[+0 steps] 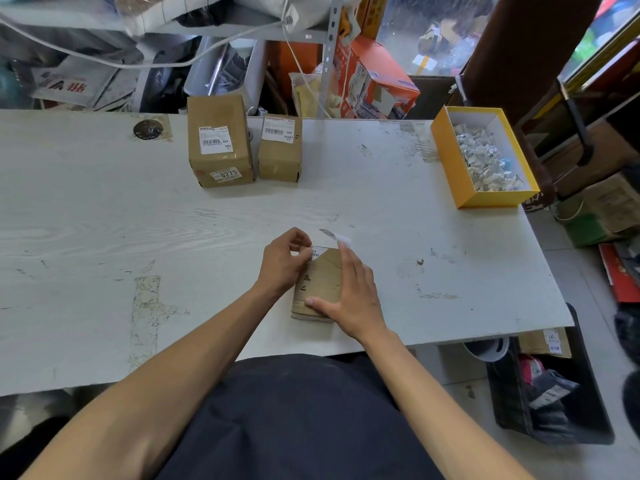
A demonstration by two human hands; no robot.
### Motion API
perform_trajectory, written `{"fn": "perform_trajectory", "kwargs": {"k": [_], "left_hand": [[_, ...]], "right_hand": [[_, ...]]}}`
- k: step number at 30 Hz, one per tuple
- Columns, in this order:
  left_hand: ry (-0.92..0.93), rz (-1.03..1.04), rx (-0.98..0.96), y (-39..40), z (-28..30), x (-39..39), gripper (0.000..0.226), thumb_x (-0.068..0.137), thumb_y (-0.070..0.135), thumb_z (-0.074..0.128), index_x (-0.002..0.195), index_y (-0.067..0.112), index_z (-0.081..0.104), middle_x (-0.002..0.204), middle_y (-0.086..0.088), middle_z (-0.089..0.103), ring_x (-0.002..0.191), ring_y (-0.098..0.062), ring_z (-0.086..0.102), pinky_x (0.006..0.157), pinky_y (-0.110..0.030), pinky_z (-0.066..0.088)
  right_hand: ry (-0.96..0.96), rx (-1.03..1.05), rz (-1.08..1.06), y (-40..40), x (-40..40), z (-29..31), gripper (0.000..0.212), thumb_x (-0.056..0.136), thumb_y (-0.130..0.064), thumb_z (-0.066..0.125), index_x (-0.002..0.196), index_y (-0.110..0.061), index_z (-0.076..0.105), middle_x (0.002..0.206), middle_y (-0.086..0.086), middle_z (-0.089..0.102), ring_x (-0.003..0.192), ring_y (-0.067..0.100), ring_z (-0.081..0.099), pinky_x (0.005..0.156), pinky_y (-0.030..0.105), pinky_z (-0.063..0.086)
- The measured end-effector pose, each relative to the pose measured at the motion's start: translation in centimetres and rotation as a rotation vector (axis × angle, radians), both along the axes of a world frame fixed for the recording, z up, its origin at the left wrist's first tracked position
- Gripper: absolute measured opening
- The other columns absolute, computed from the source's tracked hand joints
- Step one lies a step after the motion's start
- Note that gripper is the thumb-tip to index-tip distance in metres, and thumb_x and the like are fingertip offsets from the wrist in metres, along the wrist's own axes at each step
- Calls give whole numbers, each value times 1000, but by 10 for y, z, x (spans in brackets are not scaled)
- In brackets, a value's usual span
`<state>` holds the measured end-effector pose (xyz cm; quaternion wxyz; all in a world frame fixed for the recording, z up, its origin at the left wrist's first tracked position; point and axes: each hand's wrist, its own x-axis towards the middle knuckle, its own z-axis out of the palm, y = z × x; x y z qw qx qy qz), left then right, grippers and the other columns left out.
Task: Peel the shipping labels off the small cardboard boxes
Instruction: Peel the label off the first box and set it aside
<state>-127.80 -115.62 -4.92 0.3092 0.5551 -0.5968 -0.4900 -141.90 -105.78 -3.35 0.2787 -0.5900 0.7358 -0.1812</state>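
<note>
A small cardboard box lies near the front edge of the white tabletop. The right hand presses flat on it, fingers straight, thumb across the near end; a torn white label strip seems to cling to its fingertips, though the blur makes that uncertain. The left hand has its fingers curled and pinches the edge of the shipping label at the box's far end. Further back stand a taller labelled box and, just beside it on the right, a shorter labelled box. Well apart at the right edge sits a yellow tray box filled with crumpled peeled labels.
</note>
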Motion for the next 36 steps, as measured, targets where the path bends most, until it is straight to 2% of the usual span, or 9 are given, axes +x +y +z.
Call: {"fn": "perform_trajectory", "kwargs": {"k": [10, 17, 23, 28, 32, 36], "left_hand": [[-57, 12, -43, 2, 1, -7, 6, 82, 10, 62, 81, 15, 61, 80, 9, 65, 79, -2, 59, 65, -7, 40], [-130, 23, -77, 7, -1, -20, 5, 87, 10, 56, 84, 12, 59, 84, 5, 64, 85, -14, 59, 75, -24, 46], [-176, 55, -30, 8, 2, -44, 6, 90, 11, 55, 87, 11, 59, 84, 8, 60, 84, -13, 56, 68, -11, 38], [-182, 91, 36, 12, 5, -58, 6, 91, 11, 57, 86, 10, 60, 86, 3, 62, 84, -15, 56, 69, -19, 40], [-178, 134, 68, 15, 8, -67, 6, 90, 9, 56, 85, 9, 60, 82, 7, 60, 80, -12, 55, 65, -13, 38], [-157, 168, 100, 17, 6, -71, 6, 90, 10, 56, 85, 10, 60, 84, 5, 61, 79, -9, 55, 64, -14, 39]], "right_hand": [[-8, 9, 12, 0, -1, 2, 120, 67, -62, 77, 154, -37, -1, 160, -12, 16, 142, 18, 20, 115, 39, 28], [-2, 24, 45, -5, -21, 12, 122, 63, -60, 80, 153, -42, -1, 150, -8, 34, 139, 15, 22, 111, 39, 34], [-9, 66, 73, -7, -46, 17, 121, 63, -57, 82, 152, -44, 0, 148, -10, 36, 140, 15, 23, 111, 42, 35], [-14, 114, 125, -9, -66, 24, 121, 63, -58, 81, 151, -47, -1, 152, -11, 34, 140, 17, 26, 111, 42, 35], [-14, 123, 168, -10, -76, 24, 118, 66, -57, 81, 151, -45, 0, 154, -12, 32, 135, 18, 36, 107, 41, 38], [-22, 113, 221, -13, -84, 21, 117, 67, -57, 80, 152, -43, 0, 157, -14, 26, 137, 17, 39, 107, 43, 39]]}}
